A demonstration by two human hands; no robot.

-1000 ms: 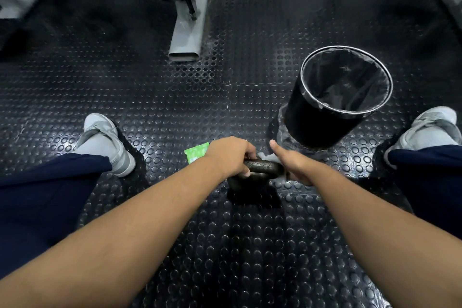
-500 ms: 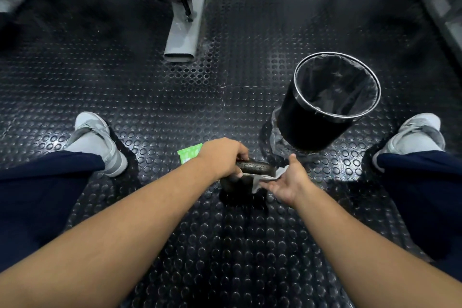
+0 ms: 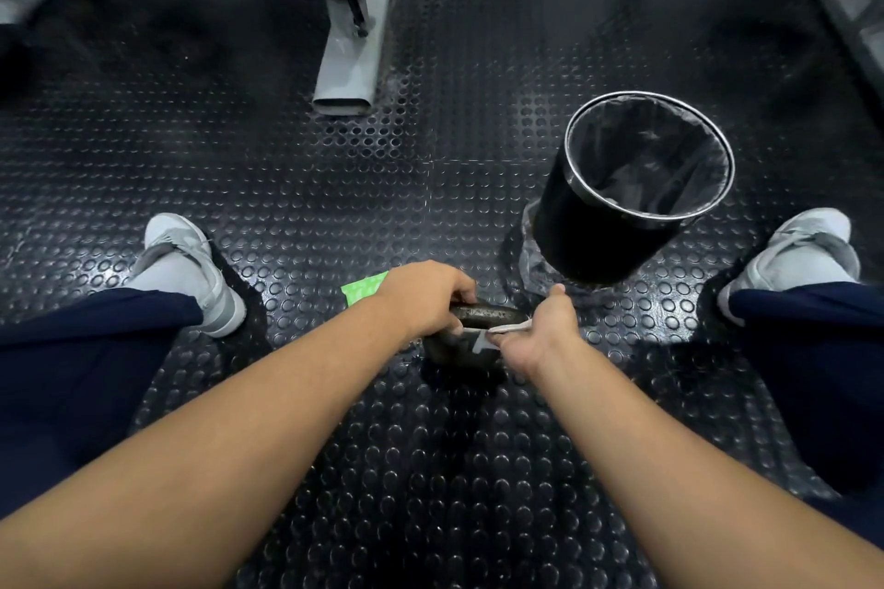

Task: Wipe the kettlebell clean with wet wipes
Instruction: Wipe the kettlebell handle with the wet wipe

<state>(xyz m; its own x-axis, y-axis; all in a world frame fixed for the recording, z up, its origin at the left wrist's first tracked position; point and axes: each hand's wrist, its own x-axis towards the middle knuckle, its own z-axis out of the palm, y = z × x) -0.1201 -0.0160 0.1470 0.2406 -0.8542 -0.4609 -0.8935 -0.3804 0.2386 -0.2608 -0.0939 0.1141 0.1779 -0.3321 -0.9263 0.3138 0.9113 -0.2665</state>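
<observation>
Head view is looking down at a black studded rubber floor [image 3: 296,187], where a person is sitting with legs spread, a grey shoe [image 3: 191,270] showing at the left and another grey shoe [image 3: 803,254] at the right. Between the legs, a dark kettlebell [image 3: 459,349] is standing on the floor. The left hand [image 3: 421,301] is gripping the kettlebell's handle [image 3: 492,313] from above, its fingers [image 3: 466,289] curled shut around the bar. The right hand [image 3: 540,335] is lying just beside the handle's right end, palm turned up and thumb raised, and it is holding a white wet wipe [image 3: 507,328]; the wipe is lying flat across the right fingers, which are reaching under the handle and are largely hidden, so how tightly they are closing on it cannot be told. The wipe is touching the kettlebell just under the handle. A green packet [image 3: 363,289] is peeking out from behind the left wrist, lying on the floor just beside the kettlebell. A black bin [image 3: 602,230] lined with a dark bag is standing near the kettlebell, beyond the right hand. A grey machine foot [image 3: 349,67] is resting on the floor well beyond the hands.
</observation>
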